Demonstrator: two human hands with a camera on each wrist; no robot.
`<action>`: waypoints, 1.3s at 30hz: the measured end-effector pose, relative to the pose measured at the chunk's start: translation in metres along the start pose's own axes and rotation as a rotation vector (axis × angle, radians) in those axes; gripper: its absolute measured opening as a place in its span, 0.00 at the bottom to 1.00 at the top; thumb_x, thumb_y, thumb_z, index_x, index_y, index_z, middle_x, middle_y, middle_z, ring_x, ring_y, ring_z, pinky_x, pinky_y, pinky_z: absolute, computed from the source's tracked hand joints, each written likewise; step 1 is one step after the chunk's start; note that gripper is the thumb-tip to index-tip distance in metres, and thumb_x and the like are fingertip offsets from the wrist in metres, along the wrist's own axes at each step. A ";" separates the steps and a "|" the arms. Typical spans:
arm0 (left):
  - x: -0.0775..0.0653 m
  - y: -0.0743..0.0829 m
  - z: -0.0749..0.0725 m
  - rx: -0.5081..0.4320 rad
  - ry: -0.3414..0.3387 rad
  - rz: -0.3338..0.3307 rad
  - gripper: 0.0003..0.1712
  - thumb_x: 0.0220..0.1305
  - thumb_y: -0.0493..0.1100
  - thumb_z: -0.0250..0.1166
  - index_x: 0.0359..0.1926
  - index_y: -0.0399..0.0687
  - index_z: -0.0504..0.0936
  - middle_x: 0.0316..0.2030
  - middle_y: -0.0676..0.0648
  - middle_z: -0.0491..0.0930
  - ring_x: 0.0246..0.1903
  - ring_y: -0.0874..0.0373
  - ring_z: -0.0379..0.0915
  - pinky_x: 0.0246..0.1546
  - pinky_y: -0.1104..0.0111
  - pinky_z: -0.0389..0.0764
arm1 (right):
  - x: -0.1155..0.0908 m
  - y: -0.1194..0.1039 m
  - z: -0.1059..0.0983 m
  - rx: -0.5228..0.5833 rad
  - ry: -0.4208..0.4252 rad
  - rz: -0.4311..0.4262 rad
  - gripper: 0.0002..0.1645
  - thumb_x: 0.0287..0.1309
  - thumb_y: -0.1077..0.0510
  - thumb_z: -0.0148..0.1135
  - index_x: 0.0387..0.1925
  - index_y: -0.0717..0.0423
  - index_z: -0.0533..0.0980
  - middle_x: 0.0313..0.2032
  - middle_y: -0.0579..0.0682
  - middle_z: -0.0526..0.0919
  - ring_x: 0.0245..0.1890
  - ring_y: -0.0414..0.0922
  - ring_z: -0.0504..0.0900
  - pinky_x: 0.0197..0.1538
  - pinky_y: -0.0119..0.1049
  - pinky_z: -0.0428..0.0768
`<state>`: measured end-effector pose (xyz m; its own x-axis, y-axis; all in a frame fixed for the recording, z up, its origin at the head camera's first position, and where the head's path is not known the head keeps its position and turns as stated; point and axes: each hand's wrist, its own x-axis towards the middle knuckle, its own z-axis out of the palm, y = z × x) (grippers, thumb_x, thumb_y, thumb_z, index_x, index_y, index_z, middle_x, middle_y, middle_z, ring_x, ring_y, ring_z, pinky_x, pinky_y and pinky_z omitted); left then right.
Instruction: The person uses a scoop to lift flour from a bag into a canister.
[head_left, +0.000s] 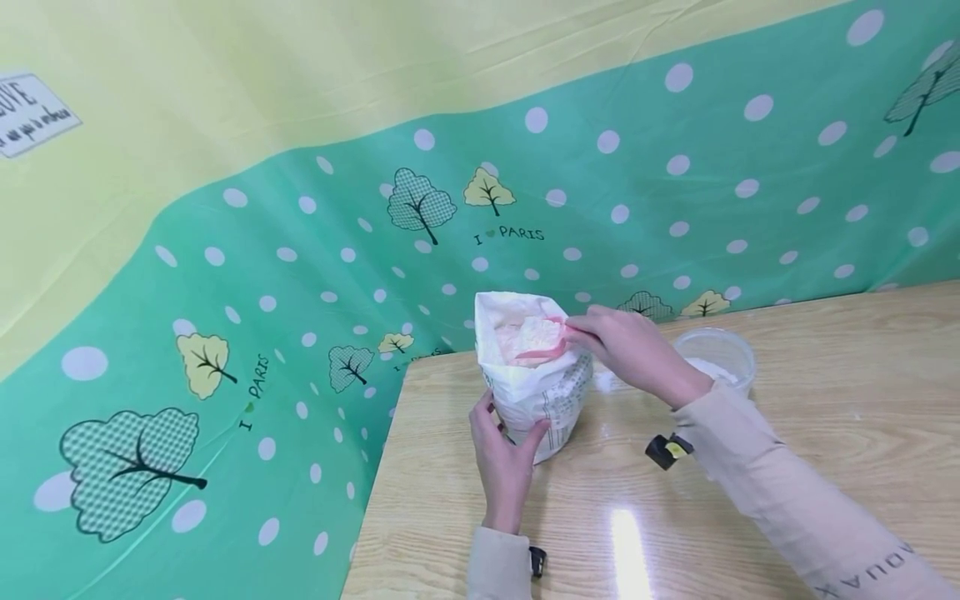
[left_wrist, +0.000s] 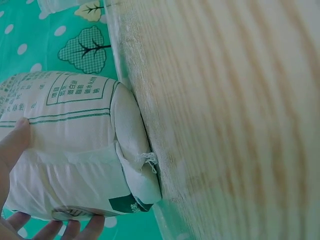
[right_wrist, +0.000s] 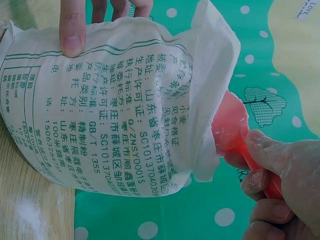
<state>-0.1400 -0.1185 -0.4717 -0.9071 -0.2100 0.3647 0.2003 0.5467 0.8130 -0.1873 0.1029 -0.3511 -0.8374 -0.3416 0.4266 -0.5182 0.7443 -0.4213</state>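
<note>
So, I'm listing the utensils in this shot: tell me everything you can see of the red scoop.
The scoop is pinkish-red and looks like plastic, with a rounded bowl and a narrower handle. In the head view, the bowl carries a heap of white powder at the open mouth of the white bag, while the handle points right, over the rim. White specks dust the bowl's edge. The right-hand grip wraps the handle. Whether the scoop touches the rim is unclear.

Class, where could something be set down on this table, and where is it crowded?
Widest: bare table right of the tub and right sleeve. Smaller: between that and the left sleeve; a strip between bag and table's left edge. Crowded: between bag and tub, under the right hand holding the scoop.
</note>
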 end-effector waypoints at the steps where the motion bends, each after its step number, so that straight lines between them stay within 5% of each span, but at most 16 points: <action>1: 0.000 0.000 0.000 0.000 0.001 0.001 0.51 0.47 0.54 0.79 0.69 0.53 0.63 0.61 0.52 0.67 0.62 0.57 0.66 0.57 0.61 0.80 | -0.001 0.000 0.000 0.002 0.000 0.002 0.15 0.68 0.52 0.59 0.51 0.53 0.83 0.29 0.46 0.79 0.27 0.43 0.73 0.33 0.39 0.76; 14: 0.000 -0.001 0.000 0.000 -0.001 -0.002 0.52 0.47 0.54 0.79 0.69 0.53 0.62 0.61 0.51 0.67 0.62 0.56 0.65 0.57 0.58 0.80 | -0.009 0.004 -0.005 0.009 0.037 0.029 0.13 0.71 0.51 0.56 0.46 0.50 0.84 0.26 0.44 0.75 0.24 0.42 0.69 0.31 0.37 0.72; 39: 0.000 0.002 0.001 0.007 0.008 -0.001 0.51 0.47 0.52 0.80 0.68 0.52 0.62 0.60 0.50 0.68 0.61 0.55 0.66 0.56 0.58 0.80 | -0.023 0.007 -0.016 0.033 0.105 0.045 0.17 0.71 0.51 0.56 0.52 0.55 0.83 0.24 0.44 0.73 0.23 0.41 0.67 0.30 0.35 0.69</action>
<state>-0.1401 -0.1167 -0.4705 -0.9045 -0.2167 0.3674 0.1968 0.5522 0.8102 -0.1692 0.1253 -0.3510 -0.8380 -0.2453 0.4874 -0.4877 0.7373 -0.4675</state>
